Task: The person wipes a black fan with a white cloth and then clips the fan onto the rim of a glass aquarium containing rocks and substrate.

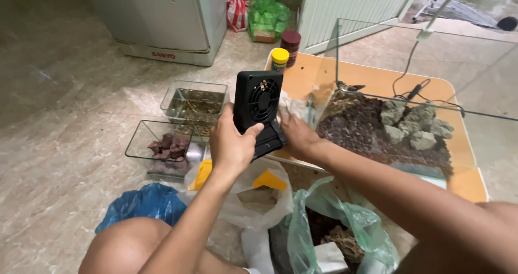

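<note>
Black plastic clip-on fan (258, 104) held upright in both my hands.
My left hand (231, 141) wraps its side, my right hand (298, 136) grips its base, just beside the glass tank's (431, 109) near edge; open floor lies left.

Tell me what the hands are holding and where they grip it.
A black clip-on fan: left hand wraps its housing's left edge, right hand grips its base.

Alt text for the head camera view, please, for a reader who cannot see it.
Both hands, left hand and right hand, hold a small black plastic clip-on fan at the rim of a clear glass tank with dark gravel and grey rocks. Two small glass tanks and plastic bags sit on the tiled floor.
</note>
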